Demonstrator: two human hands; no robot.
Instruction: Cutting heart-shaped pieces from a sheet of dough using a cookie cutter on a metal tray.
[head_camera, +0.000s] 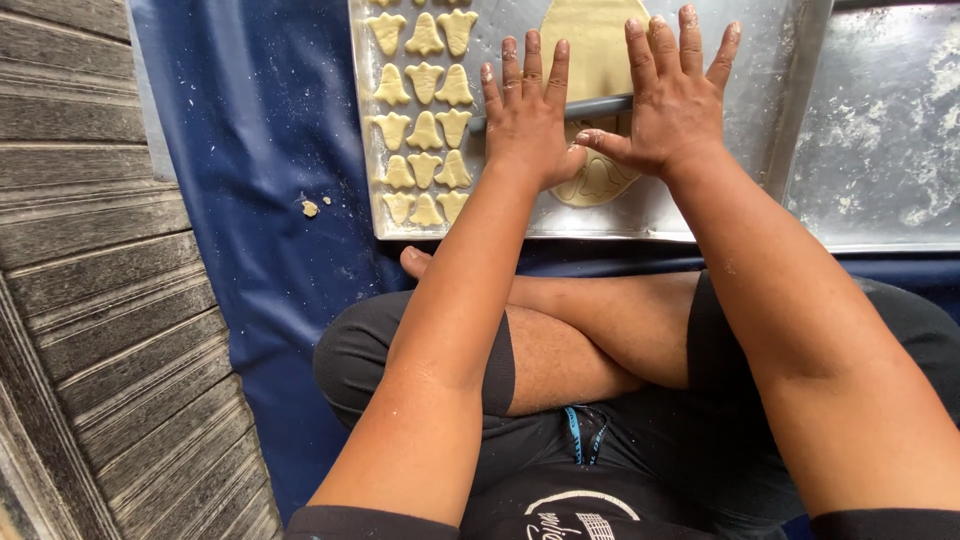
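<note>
I've got the dough (596, 40) dead centre at the top of my view, a pale sheet lying flat on the tray (720, 150), and the roller (600, 106) lies straight across it. Both palms are down on that grey bar. My left hand (527, 115) covers its left end, fingers spread and stretched forward, flat, nothing pinched. My right hand (672, 95) sits on the right end, fingers fanned wide too, thumb pointing in toward the left hand. So this reads as rolling: the sheet is being pressed thin under open palms. Near the wrists the dough already shows cut outlines, faint shapes scored into the part closest to me.

For the next push I'd judge even weight on both palms matters, with the bar kept square so the sheet doesn't thin on one side.

On the left part of the tray stand rows of cut pieces (425, 130), bell-like shapes, three across, close together but mostly apart. The bare metal is dusted with flour. A second tray (880, 130) butts against the right, floury, no dough that I can see. Everything rests on a blue sheet (260, 150), with crumbs (310, 208) beside the tray, planks (90, 250) to the left, and my crossed legs below.
</note>
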